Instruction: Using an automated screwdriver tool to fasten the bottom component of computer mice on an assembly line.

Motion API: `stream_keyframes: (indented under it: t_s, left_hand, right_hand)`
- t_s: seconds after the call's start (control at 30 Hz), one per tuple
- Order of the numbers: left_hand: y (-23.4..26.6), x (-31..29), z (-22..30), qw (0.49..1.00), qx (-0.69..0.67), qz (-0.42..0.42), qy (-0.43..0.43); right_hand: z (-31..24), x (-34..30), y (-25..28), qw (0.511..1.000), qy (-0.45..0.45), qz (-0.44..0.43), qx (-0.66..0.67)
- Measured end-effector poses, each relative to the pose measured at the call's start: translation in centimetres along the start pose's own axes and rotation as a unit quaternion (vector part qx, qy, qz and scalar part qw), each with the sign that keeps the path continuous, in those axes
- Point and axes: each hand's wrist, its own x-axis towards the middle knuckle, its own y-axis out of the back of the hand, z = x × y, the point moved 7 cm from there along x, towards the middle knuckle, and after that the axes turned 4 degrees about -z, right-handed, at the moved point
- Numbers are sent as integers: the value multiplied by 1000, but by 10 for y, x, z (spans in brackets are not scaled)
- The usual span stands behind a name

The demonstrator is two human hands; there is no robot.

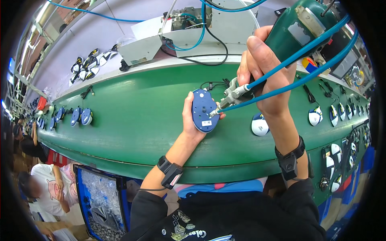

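Nearest the camera, a green driver (295, 36) is gripped by the right hand (267, 66), the fingers curled round its body; whether a trigger is pressed cannot be told. Its metal nose (232, 96), met by blue hoses (307, 48), is pointed at the underside of a blue-based mouse (202, 102), which is held bottom up above the green belt (144, 116) in the left hand (191, 128), thumb along one edge and fingertips at the other. The work appears to be screw fastening. For a clean result, the tip is best held square to the base and centred before pressure is applied; the nose looks slanted, so slipping or scratching could be risked. The mouse should be braced firmly against the palm, with the fingertips clear of the tip.

As for writing, worn pale stickers (310, 22) are carried on the driver, one marked with a single figure. Lettering is printed on the black shirt (249, 213). On the held mouse a small white label (206, 123) is seen, its print too fine to be read. Beyond, on the belt, a faint dark mark is borne by a white-shelled mouse (259, 126) and cannot be made out.
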Motion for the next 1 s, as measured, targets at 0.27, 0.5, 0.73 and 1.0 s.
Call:
stream_keyframes:
  t_s: [0.27, 0.5, 0.73, 1.0]
  left_hand:
    - [1, 1, 0, 999, 15, 31, -3]
    - [15, 5, 8, 993, 58, 91, -49]
    - [14, 6, 4, 998, 13, 59, -25]
    - [16, 2, 5, 999, -5, 44, -21]
  right_hand:
    - [12, -7, -5, 1000, 0, -4, -19]
    - [-55, -6, 1, 991, 108, -19, 80]
    - [-17, -26, -17, 999, 4, 30, -20]
    - [-2, -28, -18, 998, 5, 14, 61]
